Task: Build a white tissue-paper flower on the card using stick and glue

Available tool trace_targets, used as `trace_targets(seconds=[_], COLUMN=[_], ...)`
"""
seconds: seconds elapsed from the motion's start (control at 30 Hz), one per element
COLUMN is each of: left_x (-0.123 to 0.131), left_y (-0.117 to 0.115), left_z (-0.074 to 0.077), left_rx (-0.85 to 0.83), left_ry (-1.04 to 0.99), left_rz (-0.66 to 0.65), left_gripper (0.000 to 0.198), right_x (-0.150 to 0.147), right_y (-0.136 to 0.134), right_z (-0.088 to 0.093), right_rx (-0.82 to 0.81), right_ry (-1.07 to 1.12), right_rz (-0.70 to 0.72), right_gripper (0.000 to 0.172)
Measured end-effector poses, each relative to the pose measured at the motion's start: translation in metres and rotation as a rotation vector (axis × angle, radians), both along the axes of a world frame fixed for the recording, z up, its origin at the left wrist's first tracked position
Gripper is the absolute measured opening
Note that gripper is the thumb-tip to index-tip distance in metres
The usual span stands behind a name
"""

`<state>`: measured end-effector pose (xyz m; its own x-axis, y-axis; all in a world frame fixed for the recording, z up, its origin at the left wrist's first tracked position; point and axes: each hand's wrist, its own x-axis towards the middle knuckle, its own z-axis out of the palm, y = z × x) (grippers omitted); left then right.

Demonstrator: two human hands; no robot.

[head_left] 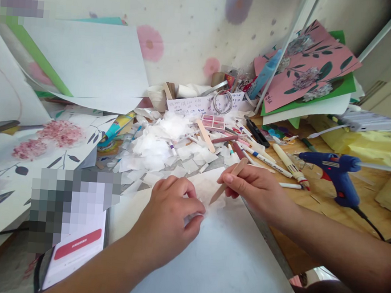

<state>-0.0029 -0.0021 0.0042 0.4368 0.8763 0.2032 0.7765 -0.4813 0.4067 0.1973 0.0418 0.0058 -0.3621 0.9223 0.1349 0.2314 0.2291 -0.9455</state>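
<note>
My right hand [253, 186] pinches a flat wooden craft stick [228, 181], tilted so its lower end meets a pale, thin white piece [213, 203] on the paper. Beside it, my left hand [174, 212] has thumb and forefinger closed together at the near edge of that white piece. The piece looks like tissue, partly hidden by the fingers. Both hands are over a large white sheet of paper [221, 260]. Just beyond the hands lies a heap of torn white tissue scraps [155, 148].
A blue glue gun [337, 174] with its cord lies at right, near several markers [264, 159]. A phone [78, 245] stands at lower left. Flower artwork [55, 145] lies at left, and a pink flower picture [308, 69] leans at back right. A paper cup [157, 98] stands behind.
</note>
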Motion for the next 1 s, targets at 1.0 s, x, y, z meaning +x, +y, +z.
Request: trace_targets(seconds=[1.0], left_x=[-0.006], left_y=[-0.003], left_z=[0.006], left_rx=[-0.018], left_ry=[0.050], left_rz=[-0.113], left_gripper=[0.019], right_x=[-0.020], right_y=[0.015], right_z=[-0.010], right_rx=[-0.258], right_ry=[0.087], right_rz=[-0.097], right_gripper=[0.029])
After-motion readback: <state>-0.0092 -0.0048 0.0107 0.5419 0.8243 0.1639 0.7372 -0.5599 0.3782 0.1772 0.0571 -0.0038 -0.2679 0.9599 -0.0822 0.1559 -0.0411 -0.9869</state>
